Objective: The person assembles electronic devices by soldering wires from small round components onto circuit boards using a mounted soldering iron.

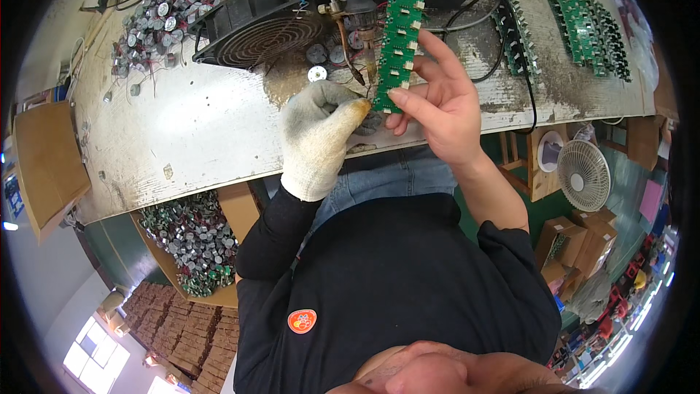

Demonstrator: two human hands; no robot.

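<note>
A long green circuit board with a row of white connectors stands up over the workbench, pinched near its lower end between the thumb and fingers of my right hand, which is bare. My left hand wears a pale, stained work glove and is closed beside the board's bottom end. What its fingertips hold, if anything, is too small to make out. Just beyond both hands, a soldering iron points downward from a metal holder. A small white disc-shaped part lies beyond the left glove.
A black fan with a round grille lies behind my left hand. Small round motors are heaped at the far left. More green boards lie at the right, past a black cable. A carton full of parts stands below the bench.
</note>
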